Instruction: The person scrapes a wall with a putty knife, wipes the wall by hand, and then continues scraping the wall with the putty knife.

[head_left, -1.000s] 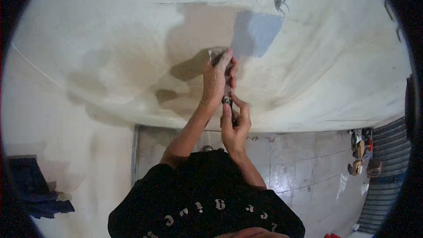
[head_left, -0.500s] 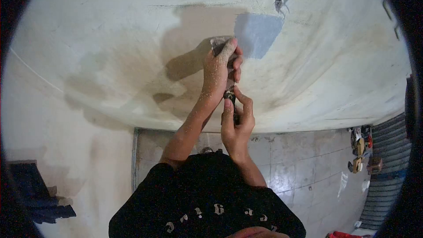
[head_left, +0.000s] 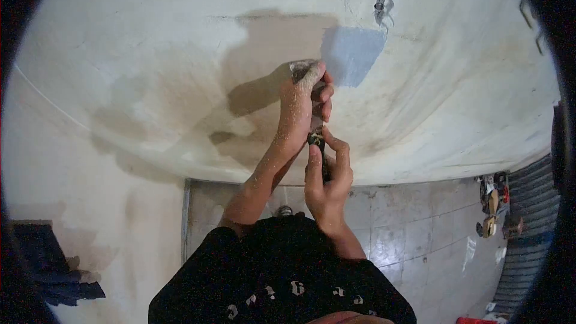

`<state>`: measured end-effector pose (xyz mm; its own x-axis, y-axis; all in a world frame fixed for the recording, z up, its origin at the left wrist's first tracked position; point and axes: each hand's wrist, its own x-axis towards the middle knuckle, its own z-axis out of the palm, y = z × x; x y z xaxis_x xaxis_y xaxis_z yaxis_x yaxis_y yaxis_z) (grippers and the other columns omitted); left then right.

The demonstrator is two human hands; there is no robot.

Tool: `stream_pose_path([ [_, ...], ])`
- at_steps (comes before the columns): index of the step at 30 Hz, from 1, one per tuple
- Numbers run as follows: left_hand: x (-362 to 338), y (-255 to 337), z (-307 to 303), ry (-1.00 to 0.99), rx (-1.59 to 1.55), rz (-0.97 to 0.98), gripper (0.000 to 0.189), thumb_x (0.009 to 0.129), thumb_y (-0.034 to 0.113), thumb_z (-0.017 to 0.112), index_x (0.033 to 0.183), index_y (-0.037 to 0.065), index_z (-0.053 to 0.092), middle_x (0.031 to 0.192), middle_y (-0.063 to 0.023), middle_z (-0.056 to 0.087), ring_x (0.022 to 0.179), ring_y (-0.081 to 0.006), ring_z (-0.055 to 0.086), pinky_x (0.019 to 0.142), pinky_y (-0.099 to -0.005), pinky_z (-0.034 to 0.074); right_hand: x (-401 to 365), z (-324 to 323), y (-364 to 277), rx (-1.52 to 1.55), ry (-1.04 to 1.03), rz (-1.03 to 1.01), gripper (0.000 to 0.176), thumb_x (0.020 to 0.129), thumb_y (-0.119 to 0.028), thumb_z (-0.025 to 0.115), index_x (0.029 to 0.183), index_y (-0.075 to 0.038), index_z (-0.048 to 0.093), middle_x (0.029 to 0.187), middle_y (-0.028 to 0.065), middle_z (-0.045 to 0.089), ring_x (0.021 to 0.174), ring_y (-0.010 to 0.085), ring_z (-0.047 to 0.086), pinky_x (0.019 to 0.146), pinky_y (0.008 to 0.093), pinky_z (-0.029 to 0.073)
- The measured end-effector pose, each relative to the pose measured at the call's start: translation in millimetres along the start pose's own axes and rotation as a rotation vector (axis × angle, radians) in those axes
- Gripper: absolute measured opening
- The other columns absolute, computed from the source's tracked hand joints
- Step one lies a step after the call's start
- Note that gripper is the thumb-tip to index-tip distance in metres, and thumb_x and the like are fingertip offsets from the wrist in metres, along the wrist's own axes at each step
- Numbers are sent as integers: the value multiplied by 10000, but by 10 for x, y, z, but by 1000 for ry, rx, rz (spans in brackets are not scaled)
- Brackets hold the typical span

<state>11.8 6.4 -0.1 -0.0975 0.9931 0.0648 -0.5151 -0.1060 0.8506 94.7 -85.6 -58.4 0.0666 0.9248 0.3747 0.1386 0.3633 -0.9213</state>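
Left hand (head_left: 298, 111), right hand (head_left: 327, 183) gripping likely scraper (head_left: 316, 138), blade on wall (head_left: 150, 66)

Both hands grip a scraper (head_left: 317, 138) pressed to the wall (head_left: 150, 54), the dusty left hand (head_left: 302, 111) far up by its blade and the right hand (head_left: 327, 177) nearer on the handle, just left of a grey patch (head_left: 353, 54), above the tiled floor (head_left: 420, 222).
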Motion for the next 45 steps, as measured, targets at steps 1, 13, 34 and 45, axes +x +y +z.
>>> stream_pose_path([
  [1, 7, 21, 14, 6, 16, 1, 299, 920, 319, 587, 768, 66, 533, 538, -4, 459, 374, -121, 452, 358, -248, 348, 21, 13, 3, 5, 5, -6, 313, 977, -103, 520, 1264, 15, 474, 649, -1, 531, 560, 19, 413, 485, 191, 300],
  [13, 23, 7, 25, 21, 50, 26, 297, 923, 312, 570, 759, 67, 538, 536, -9, 464, 373, -124, 454, 354, -258, 349, 44, 15, 46, 18, 21, 2, 312, 975, -112, 527, 1255, 18, 477, 638, -5, 527, 550, 22, 416, 487, 193, 302],
  [34, 137, 234, 171, 8, 19, 93, 296, 905, 325, 605, 761, 76, 535, 547, -7, 476, 385, -127, 457, 361, -263, 352, 255, -10, -82, -8, 30, -141, 251, 964, -87, 540, 1183, 31, 507, 604, 18, 534, 557, 31, 415, 473, 218, 312],
  [45, 202, 437, 303, 0, 95, 195, 315, 907, 351, 587, 755, 77, 549, 540, 7, 483, 393, -108, 470, 366, -247, 369, 489, -25, -386, 104, 25, -191, 260, 949, -105, 543, 1179, 16, 526, 911, 258, 672, 758, 278, 699, 611, 348, 505],
])
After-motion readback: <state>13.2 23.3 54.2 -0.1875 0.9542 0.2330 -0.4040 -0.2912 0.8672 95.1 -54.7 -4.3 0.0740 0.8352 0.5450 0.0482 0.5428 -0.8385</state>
